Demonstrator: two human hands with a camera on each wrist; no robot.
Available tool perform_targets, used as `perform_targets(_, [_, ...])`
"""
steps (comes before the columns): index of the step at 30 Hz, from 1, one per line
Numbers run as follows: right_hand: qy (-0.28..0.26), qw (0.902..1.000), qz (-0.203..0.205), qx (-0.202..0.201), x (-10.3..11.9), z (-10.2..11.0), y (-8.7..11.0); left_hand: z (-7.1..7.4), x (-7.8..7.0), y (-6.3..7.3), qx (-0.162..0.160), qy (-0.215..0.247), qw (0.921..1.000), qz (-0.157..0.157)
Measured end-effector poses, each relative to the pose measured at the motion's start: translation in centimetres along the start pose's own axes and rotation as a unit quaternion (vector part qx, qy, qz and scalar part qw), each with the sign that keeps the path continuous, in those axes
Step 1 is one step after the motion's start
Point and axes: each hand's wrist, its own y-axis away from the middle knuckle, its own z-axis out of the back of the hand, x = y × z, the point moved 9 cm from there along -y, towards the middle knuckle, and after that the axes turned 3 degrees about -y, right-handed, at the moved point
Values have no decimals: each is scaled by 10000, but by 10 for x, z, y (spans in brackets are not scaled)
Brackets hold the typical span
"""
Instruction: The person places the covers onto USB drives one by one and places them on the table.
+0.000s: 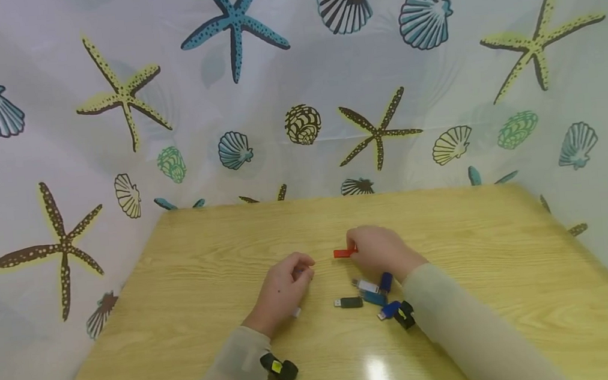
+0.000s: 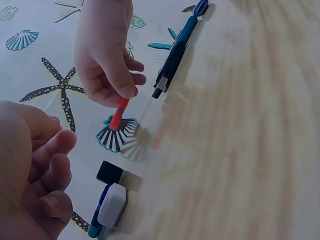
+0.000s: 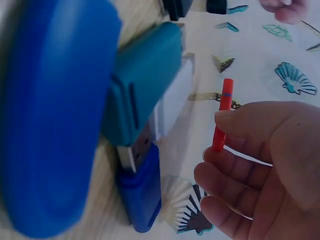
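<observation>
R hand (image 1: 382,248) pinching red stick (image 1: 344,253) btwn thumb & fingers, held abv wood-grain surface (image 1: 221,239); L hand (image 1: 282,285) nearby, fingers loosely curled, can't tell if holding anything; on surface, nearer wearer than red stick: blk USB stick (image 1: 350,302), plug facing L; white stick (image 1: 368,286), teal stick (image 1: 375,298) & dk blue stick (image 1: 386,282) bunched close together; blue stick (image 1: 389,310) on near side of those; shell- & starfish-print sheet (image 1: 269,102) behind
</observation>
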Motion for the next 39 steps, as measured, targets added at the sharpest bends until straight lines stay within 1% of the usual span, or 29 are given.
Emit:
perform_targets(3, [199, 9997, 43, 104, 4, -5, -6, 1, 0, 0, -46, 29, 10000, 14])
perform_targets(8, [314, 9995, 14, 83, 5, -11, -12, 4, 1, -1, -124, -18, 9999, 35])
perform_targets(12, [369, 9993, 5, 70, 6, -15, -14, 6, 0, -1, -182, -62, 9998, 28])
perform_targets(17, [428, 9991, 1, 39, 5, -16, -12, 7, 0, -1, -246, -78, 9996, 129])
perform_targets(21, [292, 9996, -18, -62, 6, -12, -5, 9, 0, -1, -385, -119, 9991, 140])
perform_targets(26, [-238, 9995, -97, -187, 7, -6, 5, 12, 2, -2, -474, -246, 9984, 195])
perform_targets(30, [-630, 9976, -70, -282, 9, -3, 14, 9, 2, -2, -328, -499, 9980, 196])
perform_targets(33, [-704, 9968, 48, -365, 11, -1, 23, 5, 1, -2, -163, -887, 9959, 109])
perform_targets(35, [-812, 9959, 125, -389, 12, -1, 29, 3, 1, -2, -101, -1231, 9923, 74])
perform_targets(37, [-951, 9946, 189, -381, 14, -2, 35, 1, 2, -2, -68, -1568, 9875, 121])
perform_targets(39, [-1117, 9929, 227, -335, 15, -4, 40, 0, 3, -1, -49, -1840, 9826, 232])
